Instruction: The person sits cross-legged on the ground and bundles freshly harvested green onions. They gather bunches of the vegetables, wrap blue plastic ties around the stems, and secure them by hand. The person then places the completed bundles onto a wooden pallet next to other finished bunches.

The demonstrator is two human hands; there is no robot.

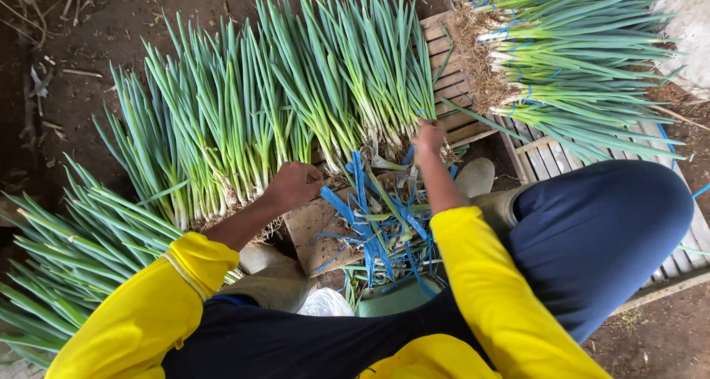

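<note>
Long green spring onions (296, 98) lie fanned out in a wide row on the dirt, roots toward me. My left hand (294, 185) is closed on the root ends of one clump near the middle of the row. My right hand (429, 136) reaches further out and pinches stalks at the right end of the row. Between my arms lies a tangle of blue plastic ties (373, 224) over a piece of brown cardboard (314, 227). My sleeves are yellow, my trousers dark blue.
A wooden slatted pallet (543, 157) at right carries a stack of tied spring onion bundles (569, 61) with blue ties. More loose spring onions (66, 253) lie at lower left. My rubber boots (477, 179) stand on the bare dirt floor (96, 31).
</note>
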